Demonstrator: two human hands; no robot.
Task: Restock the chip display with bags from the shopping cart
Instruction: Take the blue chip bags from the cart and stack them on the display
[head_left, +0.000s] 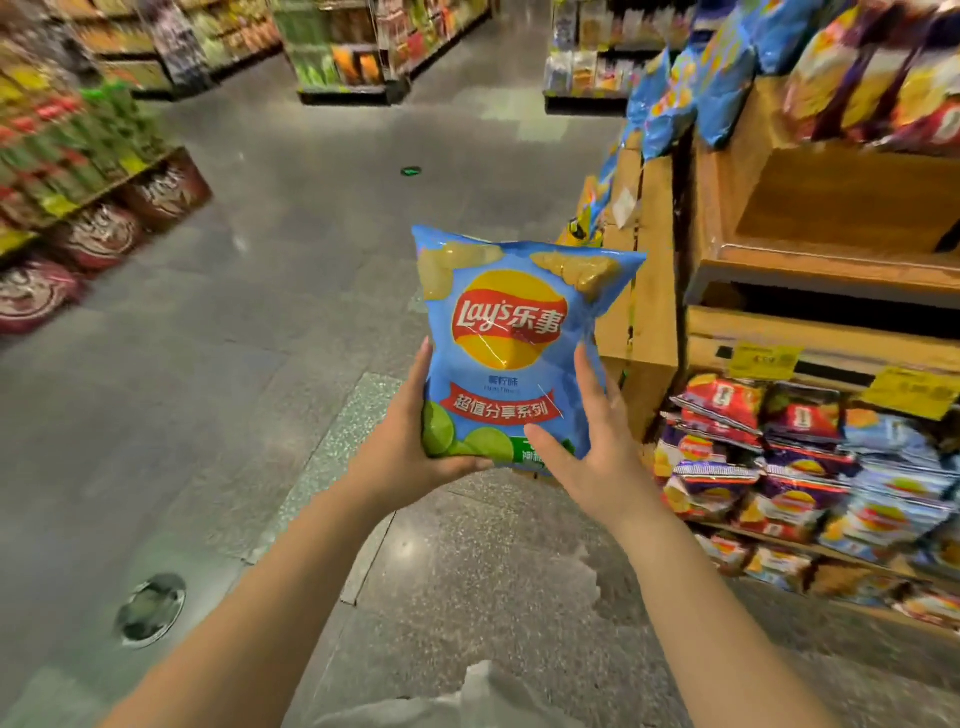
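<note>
One blue lime chip bag (511, 348) is up in the air over the aisle floor, left hand (415, 447) cupping its bottom corner, right hand (587, 447) gripping the other side. The wooden chip display (810, 208) just to the right has an empty tray, lower shelves look stocked, so I'd say plenty left; cart isn't in view

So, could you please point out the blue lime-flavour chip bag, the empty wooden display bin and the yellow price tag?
blue lime-flavour chip bag (511, 332): head view, on its red-and-yellow logo.
empty wooden display bin (852, 208): head view, on its bare inner floor.
yellow price tag (763, 362): head view, on the tag's middle.
</note>
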